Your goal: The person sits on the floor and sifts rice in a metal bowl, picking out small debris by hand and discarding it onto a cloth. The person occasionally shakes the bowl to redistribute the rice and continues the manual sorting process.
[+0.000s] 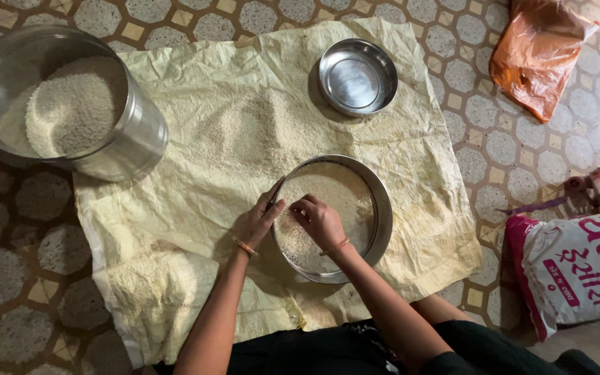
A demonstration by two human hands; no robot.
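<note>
**Head view: two hands at a round sieve of rice on a yellow cloth**

Head camera looks straight down at a round steel sieve (376, 208) lying just right of the frame's centre on a creased yellow cloth (196, 173) spread over a patterned tile floor (22, 278). White rice grains (328, 191) cover the sieve's bottom. The left hand (262, 221) grips the sieve's left rim, fingers curled over the edge. The right hand (319, 221) rests inside on the grains, fingers bunched together as if pinching; whether anything is held cannot be told. Loose rice lies scattered on the cloth above. A large steel container of rice (71, 104) stands upper left, an empty steel bowl (357, 76) top centre, an orange plastic bag (539, 55) upper right, and a printed white sack (578, 271) lower right.
</note>
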